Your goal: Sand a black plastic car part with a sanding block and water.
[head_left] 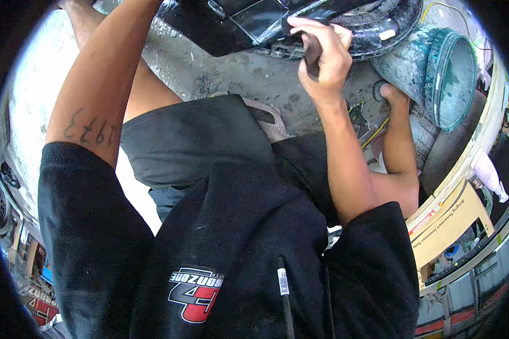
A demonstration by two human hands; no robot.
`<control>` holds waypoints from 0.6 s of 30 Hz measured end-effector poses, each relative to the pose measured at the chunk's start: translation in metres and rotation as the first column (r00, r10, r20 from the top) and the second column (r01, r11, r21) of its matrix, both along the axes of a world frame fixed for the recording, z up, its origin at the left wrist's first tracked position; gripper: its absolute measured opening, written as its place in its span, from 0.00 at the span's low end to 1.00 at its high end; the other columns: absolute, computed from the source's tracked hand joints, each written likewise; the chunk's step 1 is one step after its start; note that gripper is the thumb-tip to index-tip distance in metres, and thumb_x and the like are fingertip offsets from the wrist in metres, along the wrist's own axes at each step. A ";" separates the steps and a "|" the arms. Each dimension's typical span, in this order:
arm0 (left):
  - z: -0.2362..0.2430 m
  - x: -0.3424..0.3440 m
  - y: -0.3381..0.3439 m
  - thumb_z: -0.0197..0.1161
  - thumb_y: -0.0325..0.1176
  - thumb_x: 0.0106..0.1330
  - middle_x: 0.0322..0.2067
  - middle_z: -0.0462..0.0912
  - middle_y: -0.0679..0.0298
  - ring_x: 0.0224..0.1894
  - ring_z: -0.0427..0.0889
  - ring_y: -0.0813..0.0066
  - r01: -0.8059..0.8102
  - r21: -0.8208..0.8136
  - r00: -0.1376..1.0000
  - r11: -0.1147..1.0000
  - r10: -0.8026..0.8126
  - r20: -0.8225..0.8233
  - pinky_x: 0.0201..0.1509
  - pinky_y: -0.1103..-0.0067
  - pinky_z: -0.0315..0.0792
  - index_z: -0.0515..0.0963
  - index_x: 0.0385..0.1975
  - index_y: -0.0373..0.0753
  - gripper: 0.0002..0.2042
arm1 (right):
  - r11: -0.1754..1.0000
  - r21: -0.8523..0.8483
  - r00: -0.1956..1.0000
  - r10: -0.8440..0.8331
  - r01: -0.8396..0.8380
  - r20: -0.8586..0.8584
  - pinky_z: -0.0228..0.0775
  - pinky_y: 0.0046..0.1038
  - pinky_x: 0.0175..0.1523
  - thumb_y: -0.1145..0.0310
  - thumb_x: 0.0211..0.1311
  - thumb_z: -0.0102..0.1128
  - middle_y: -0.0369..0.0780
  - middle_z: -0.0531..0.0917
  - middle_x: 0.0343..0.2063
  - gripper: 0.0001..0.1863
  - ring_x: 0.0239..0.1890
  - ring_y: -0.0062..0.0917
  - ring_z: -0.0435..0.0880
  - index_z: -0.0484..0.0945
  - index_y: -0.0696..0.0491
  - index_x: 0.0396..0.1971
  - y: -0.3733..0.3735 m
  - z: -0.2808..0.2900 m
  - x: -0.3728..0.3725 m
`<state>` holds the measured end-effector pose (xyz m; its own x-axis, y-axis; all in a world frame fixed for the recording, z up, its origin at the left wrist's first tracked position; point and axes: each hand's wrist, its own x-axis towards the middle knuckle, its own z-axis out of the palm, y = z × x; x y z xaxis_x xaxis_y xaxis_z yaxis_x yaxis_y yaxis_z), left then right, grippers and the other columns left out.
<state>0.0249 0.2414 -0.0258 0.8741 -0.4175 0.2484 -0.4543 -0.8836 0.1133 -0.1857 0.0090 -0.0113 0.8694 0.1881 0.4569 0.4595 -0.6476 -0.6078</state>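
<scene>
My right hand (pixel 328 62) grips a dark brown block (pixel 312 53) at a glossy black panel (pixel 237 25), which lies across the top of the view beside a black curved, ring-like part (pixel 384 22). The panel's surface has wet-looking streaks. My left forearm (pixel 96 85) reaches up past the top edge near the panel's left side, so my left hand is out of sight.
I sit low with bare legs spread over a stained concrete floor (pixel 181 68). A turquoise bucket (pixel 455 79) lies on its side at right. A yellow cord (pixel 374 134) runs beneath my right leg. Cardboard (pixel 447 220) and clutter line the right edge.
</scene>
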 end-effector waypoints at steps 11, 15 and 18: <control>-0.002 0.003 -0.002 0.52 0.48 0.72 0.61 0.83 0.49 0.66 0.76 0.43 0.007 0.004 1.000 1.000 -0.007 0.000 0.74 0.51 0.62 0.83 0.58 0.43 0.23 | 0.984 0.078 0.982 0.168 -0.162 -0.087 0.63 0.32 0.61 0.78 0.51 0.64 0.38 0.91 0.49 0.15 0.49 0.26 0.88 0.85 0.52 0.40 0.006 0.008 -0.012; -0.002 0.002 0.001 0.52 0.48 0.72 0.61 0.83 0.48 0.66 0.76 0.43 -0.012 0.005 1.000 1.000 0.012 0.002 0.74 0.51 0.62 0.83 0.57 0.43 0.23 | 0.976 0.182 0.989 -0.105 0.123 -0.109 0.59 0.31 0.64 0.64 0.76 0.55 0.42 0.91 0.52 0.12 0.53 0.27 0.87 0.87 0.52 0.44 -0.011 0.016 -0.015; -0.003 0.001 0.000 0.52 0.48 0.72 0.61 0.83 0.48 0.66 0.76 0.42 -0.006 -0.003 1.000 1.000 0.006 -0.005 0.74 0.51 0.62 0.84 0.57 0.43 0.23 | 0.998 0.047 0.995 -0.045 0.049 -0.085 0.59 0.30 0.63 0.69 0.75 0.60 0.40 0.90 0.55 0.10 0.52 0.23 0.88 0.88 0.51 0.48 -0.019 0.011 -0.010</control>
